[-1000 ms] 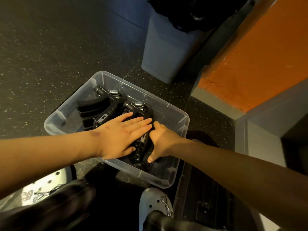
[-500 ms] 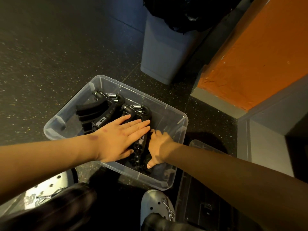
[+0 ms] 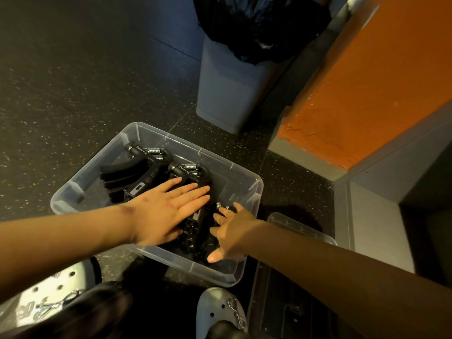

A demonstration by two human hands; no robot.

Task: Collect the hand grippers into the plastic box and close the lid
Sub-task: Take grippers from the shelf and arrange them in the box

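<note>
A clear plastic box stands open on the dark speckled floor. Several black hand grippers with steel springs lie in it, one at the back left and another beside it. My left hand lies flat with straight fingers on the grippers in the middle. My right hand reaches into the box's right side, thumb and fingers spread round a hand gripper whose spring end shows by my fingertips. The clear lid lies on the floor to the right, partly hidden under my right arm.
A grey bin with a black bag stands just behind the box. An orange-topped block and grey step fill the right side. My white shoes sit at the near edge. Dark floor stretches to the left.
My right hand has slid nearer and lower in the box's right side, and its fingers have spread. My left hand stays flat on the grippers. The view has shifted slightly.
</note>
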